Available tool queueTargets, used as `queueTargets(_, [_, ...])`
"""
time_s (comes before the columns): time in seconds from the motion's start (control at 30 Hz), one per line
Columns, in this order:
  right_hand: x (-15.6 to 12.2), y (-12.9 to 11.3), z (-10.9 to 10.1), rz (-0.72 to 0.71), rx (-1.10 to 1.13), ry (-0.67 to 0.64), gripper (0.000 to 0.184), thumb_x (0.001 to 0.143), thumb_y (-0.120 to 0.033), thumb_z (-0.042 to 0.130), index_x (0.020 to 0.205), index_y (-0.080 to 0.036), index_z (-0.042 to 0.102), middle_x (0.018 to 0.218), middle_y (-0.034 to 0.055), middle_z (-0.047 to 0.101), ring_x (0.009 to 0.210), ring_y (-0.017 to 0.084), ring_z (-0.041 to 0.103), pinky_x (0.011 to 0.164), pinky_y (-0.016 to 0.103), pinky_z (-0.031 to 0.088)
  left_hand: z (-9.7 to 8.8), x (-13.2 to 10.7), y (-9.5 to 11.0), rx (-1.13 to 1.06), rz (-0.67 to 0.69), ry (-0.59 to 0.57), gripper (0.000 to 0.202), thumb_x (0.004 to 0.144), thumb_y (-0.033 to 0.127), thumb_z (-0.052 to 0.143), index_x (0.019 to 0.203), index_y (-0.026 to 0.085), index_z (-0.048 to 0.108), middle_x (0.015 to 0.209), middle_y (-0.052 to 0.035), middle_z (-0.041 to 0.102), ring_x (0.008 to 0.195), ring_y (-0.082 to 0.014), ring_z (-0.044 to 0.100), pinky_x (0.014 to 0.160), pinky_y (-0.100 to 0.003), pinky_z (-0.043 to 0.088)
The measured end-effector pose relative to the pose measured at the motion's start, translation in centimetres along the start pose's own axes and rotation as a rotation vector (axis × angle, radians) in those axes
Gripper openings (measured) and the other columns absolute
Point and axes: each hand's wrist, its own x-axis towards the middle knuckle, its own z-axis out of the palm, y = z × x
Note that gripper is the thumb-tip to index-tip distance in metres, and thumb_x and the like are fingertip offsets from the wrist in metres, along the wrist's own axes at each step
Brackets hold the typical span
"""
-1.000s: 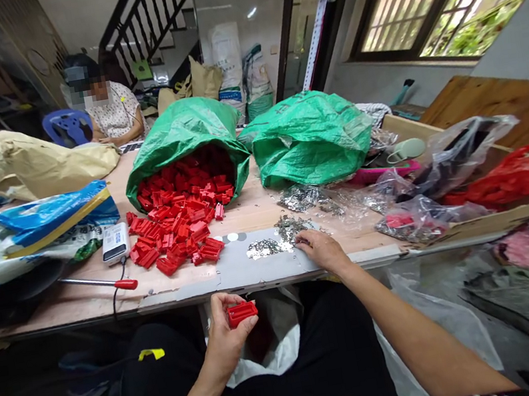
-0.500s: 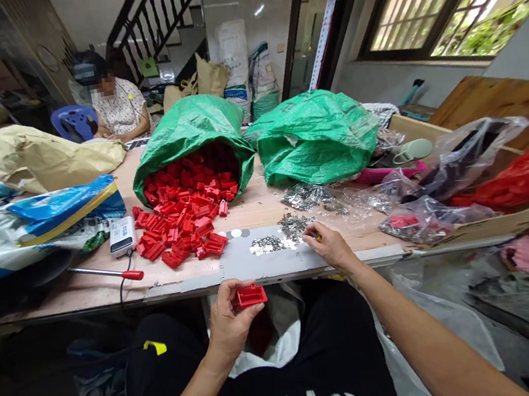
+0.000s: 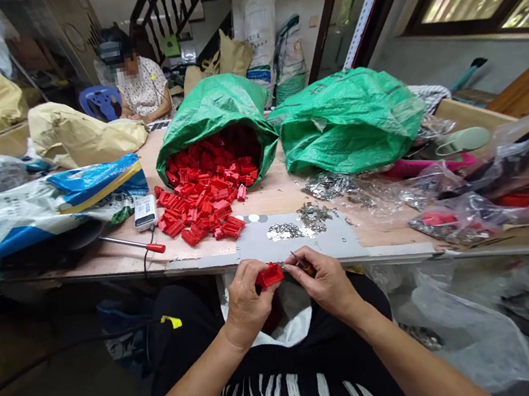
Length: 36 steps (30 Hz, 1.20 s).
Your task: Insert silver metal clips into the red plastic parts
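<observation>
My left hand [image 3: 249,298] is closed around a small hollow red plastic part [image 3: 271,274], held above my lap just off the table's front edge. At the part's right end, the fingertips of my right hand [image 3: 327,285] are pinched together; a tiny metal piece seems to be between them, too small to make out fully. A slim pointed tool with a brownish handle [image 3: 306,266] is also tucked in my right hand, its tip pointing up and left. Beyond my hands, small flat metal pieces [image 3: 284,231] lie on a grey sheet [image 3: 332,239].
Red parts [image 3: 200,212] spill from a green sack [image 3: 214,108]; a second green sack [image 3: 348,123] stands to its right. At left lie a red-tipped rod [image 3: 135,243] and a white device [image 3: 145,212]. Plastic bags [image 3: 475,213] crowd the right. A person [image 3: 144,86] sits across the table.
My right hand has come from the metal pieces on the table to the red part in my left hand. The view has swung a little.
</observation>
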Motion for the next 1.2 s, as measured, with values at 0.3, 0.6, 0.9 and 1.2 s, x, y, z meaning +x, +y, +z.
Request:
queueTargets(0.3, [-0.8, 0.3, 1.2, -0.130, -0.083, -0.017, 0.010, 0.090, -0.025, 0.053, 0.082, -0.018, 0.053, 0.073, 0.0019, 0.056, 0.064, 0.011, 0.050, 0.062, 0.023, 0.040, 0.1, -0.6, 0.1, 0.045, 0.015, -0.059, 0.026, 0.079, 0.007, 0.060, 0.102, 0.019, 0.055, 0.094, -0.0051, 0.057, 0.089, -0.0147, 0.058, 0.080, -0.025, 0.049])
queueTargets(0.6, [-1.5, 0.4, 0.9, -0.227, -0.144, 0.052, 0.004, 0.090, -0.019, 0.050, 0.088, -0.019, 0.053, 0.082, 0.0040, 0.059, 0.072, 0.013, 0.054, 0.069, 0.025, 0.043, 0.4, -1.0, 0.5, 0.087, 0.026, -0.077, 0.023, 0.081, 0.010, 0.057, 0.102, 0.019, 0.054, 0.094, -0.0062, 0.058, 0.087, -0.0148, 0.059, 0.077, -0.025, 0.050])
queueTargets(0.9, [-1.9, 0.0, 1.3, -0.091, -0.061, -0.052, 0.012, 0.091, -0.023, 0.047, 0.086, -0.019, 0.056, 0.081, 0.0057, 0.058, 0.074, 0.016, 0.054, 0.069, 0.027, 0.043, 0.3, -1.1, 0.8, 0.091, 0.031, -0.068, 0.024, 0.081, 0.008, 0.057, 0.102, 0.019, 0.054, 0.095, -0.0063, 0.058, 0.087, -0.0149, 0.060, 0.076, -0.025, 0.052])
queueTargets(1.2, [-1.4, 1.3, 0.2, 0.167, 0.264, -0.128, 0.024, 0.088, -0.037, 0.052, 0.096, -0.016, 0.060, 0.086, 0.0045, 0.060, 0.079, 0.015, 0.054, 0.073, 0.026, 0.043, 0.1, -1.4, 0.6, 0.110, 0.040, -0.042, 0.020, 0.084, 0.015, 0.058, 0.103, 0.019, 0.054, 0.094, -0.0061, 0.059, 0.084, -0.0139, 0.060, 0.075, -0.024, 0.052])
